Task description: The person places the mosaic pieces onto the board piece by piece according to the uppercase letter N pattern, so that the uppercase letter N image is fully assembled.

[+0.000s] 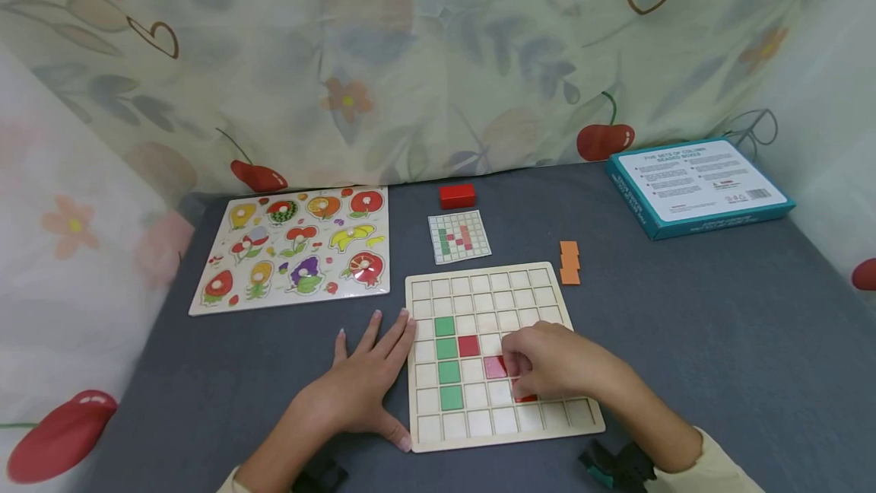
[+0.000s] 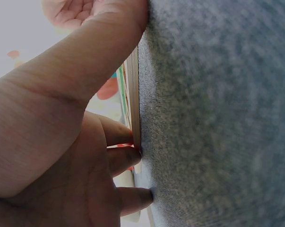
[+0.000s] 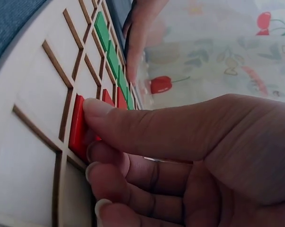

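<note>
A square wooden grid board (image 1: 505, 423) lies flat on the table. Several green tiles (image 1: 449, 371) form a column in it, with a red tile (image 1: 468, 345) beside them and a pinkish-red tile (image 1: 494, 367) further right. My left hand (image 1: 366, 383) spreads its fingers along the board's left edge, fingertips and thumb touching that edge. Over the lower right part of the grid, my right hand (image 1: 554, 360) pinches a red tile (image 3: 77, 124) with thumb and forefinger at one cell. In the head view this hand hides several cells and part of that tile.
Behind the board lie a small pattern card (image 1: 460, 237) and a red block (image 1: 457, 196). Orange tiles (image 1: 569, 263) sit right of the board. A fruit puzzle board (image 1: 294, 249) lies at left, a teal box (image 1: 701, 187) at back right. A patterned curtain (image 1: 438, 59) hangs behind.
</note>
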The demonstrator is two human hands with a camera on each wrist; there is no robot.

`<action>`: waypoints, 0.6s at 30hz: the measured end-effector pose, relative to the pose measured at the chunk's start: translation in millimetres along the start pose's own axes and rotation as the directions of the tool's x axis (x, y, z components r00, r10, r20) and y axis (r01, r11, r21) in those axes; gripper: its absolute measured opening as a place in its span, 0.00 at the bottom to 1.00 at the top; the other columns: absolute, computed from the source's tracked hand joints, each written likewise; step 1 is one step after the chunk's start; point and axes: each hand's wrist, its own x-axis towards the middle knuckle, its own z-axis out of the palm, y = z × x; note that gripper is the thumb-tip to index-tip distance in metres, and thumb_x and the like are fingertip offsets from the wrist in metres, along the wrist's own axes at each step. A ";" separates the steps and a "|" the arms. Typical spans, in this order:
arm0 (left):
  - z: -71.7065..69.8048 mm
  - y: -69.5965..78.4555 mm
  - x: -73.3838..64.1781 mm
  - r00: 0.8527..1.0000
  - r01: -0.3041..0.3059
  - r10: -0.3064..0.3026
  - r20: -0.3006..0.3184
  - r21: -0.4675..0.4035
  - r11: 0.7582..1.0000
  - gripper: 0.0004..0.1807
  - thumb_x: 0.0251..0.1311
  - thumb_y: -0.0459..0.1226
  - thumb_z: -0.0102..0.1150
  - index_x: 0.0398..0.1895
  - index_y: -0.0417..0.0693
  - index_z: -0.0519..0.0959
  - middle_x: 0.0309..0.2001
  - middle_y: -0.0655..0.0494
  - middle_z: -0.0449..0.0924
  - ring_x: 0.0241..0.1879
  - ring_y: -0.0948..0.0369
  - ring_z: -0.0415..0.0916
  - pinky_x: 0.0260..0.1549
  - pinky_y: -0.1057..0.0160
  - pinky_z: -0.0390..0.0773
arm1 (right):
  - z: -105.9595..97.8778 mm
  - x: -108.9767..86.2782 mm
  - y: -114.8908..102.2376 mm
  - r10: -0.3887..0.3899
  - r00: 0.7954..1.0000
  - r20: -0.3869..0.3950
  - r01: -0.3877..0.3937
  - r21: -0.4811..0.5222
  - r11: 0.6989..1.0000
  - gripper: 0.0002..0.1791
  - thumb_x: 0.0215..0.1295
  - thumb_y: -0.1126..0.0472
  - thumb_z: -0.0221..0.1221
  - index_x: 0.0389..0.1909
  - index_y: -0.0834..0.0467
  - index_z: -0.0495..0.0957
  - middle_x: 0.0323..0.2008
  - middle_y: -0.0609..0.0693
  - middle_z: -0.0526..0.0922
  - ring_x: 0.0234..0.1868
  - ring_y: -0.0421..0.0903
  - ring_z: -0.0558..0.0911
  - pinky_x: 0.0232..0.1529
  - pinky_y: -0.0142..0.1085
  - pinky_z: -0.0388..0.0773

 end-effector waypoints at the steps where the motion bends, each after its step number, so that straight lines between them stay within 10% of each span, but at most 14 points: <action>1: 0.1 0.0 0.0 1.000 0.000 0.000 0.000 0.000 1.000 0.80 0.26 0.70 0.75 0.82 0.54 0.41 0.81 0.56 0.33 0.77 0.44 0.24 0.60 0.22 0.32 | 0.5 0.1 0.0 0.007 1.000 -0.002 -0.007 -0.001 1.000 0.16 0.52 0.65 0.73 0.21 0.48 0.75 0.16 0.41 0.70 0.21 0.40 0.69 0.23 0.34 0.63; 12: -0.2 0.0 -0.3 1.000 0.001 -0.001 0.004 0.001 1.000 0.80 0.27 0.70 0.75 0.82 0.54 0.41 0.81 0.56 0.32 0.77 0.44 0.24 0.60 0.22 0.31 | -16.1 -1.6 12.2 -0.139 0.987 0.084 0.122 0.177 0.977 0.12 0.61 0.72 0.64 0.27 0.51 0.77 0.20 0.40 0.72 0.24 0.37 0.70 0.27 0.31 0.67; 18: 0.0 -0.2 0.0 1.000 0.002 -0.002 0.006 -0.007 1.000 0.79 0.27 0.70 0.75 0.82 0.54 0.41 0.81 0.56 0.33 0.77 0.44 0.24 0.60 0.23 0.31 | -34.2 -1.2 34.4 -0.070 0.996 -0.053 0.080 0.240 0.967 0.07 0.64 0.72 0.62 0.33 0.57 0.79 0.26 0.45 0.77 0.24 0.41 0.76 0.26 0.34 0.74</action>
